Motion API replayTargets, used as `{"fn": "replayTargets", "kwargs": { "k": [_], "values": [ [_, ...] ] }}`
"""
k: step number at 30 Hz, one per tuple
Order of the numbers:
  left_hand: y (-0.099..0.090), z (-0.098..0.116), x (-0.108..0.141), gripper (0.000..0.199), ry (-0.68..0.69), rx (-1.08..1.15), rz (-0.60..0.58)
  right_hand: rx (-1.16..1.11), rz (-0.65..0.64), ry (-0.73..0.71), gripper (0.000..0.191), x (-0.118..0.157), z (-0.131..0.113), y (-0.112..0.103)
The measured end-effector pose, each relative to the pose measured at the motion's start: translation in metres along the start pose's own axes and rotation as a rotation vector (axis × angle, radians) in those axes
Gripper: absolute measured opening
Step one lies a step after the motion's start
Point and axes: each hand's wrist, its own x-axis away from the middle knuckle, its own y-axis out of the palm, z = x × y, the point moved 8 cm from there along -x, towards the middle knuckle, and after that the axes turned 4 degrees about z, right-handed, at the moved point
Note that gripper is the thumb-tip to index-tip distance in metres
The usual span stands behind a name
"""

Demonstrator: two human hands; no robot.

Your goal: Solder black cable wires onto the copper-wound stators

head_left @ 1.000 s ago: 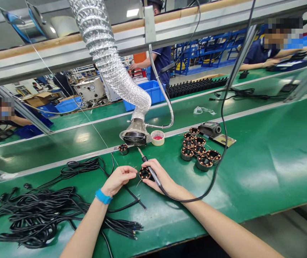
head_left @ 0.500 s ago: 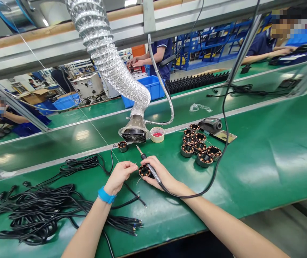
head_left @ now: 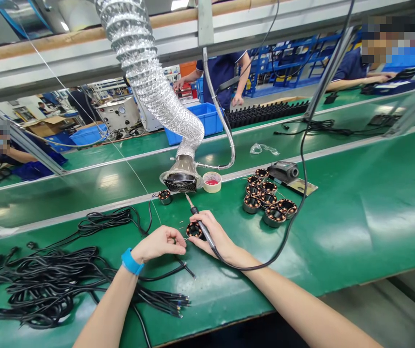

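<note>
Right hand (head_left: 217, 238) closed round the soldering iron (head_left: 205, 231), tip pointing up and away toward the fan hood (head_left: 181, 181). Same hand steadies a wound stator (head_left: 193, 230) at thumb and fingertips, just left of the iron's handle, on the green bench (head_left: 341, 227). Left hand (head_left: 158, 243) — fingertips drawn together at the stator's thin wire lead (head_left: 187, 239), near side; can't tell if the lead is actually pinched. Blue band (head_left: 132, 262) on that wrist.

Around the grip: one loose stator (head_left: 164, 196) beyond the left hand, by the hood. Round tub (head_left: 212, 182) with red contents beyond the right hand, beside the hood. Stator cluster (head_left: 267, 199) well to the right, iron stand (head_left: 283, 172) just behind it. Black cables (head_left: 50, 285) heaped left of the left forearm — stripped ends reach in on the near side.
</note>
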Motion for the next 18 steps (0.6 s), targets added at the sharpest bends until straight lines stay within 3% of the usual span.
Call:
{"fn": "replayTargets", "kwargs": {
  "k": [4, 10, 12, 18],
  "values": [
    [-0.001, 0.0, -0.005, 0.034, 0.032, 0.108, 0.045, 0.003, 0.005, -0.006, 0.048, 0.0, 0.0, 0.0],
    [0.013, -0.014, -0.019, 0.038, -0.052, 0.469, 0.087, -0.019, 0.016, -0.016, 0.045, -0.002, -0.002, 0.0],
    [0.012, -0.013, -0.016, 0.041, -0.054, 0.392, 0.091, -0.025, 0.022, -0.02, 0.046, -0.003, -0.003, -0.002],
    [-0.019, -0.001, 0.005, 0.033, 0.016, -0.209, 0.063, -0.038, 0.046, 0.003, 0.049, -0.005, -0.002, -0.01]
  ]
}}
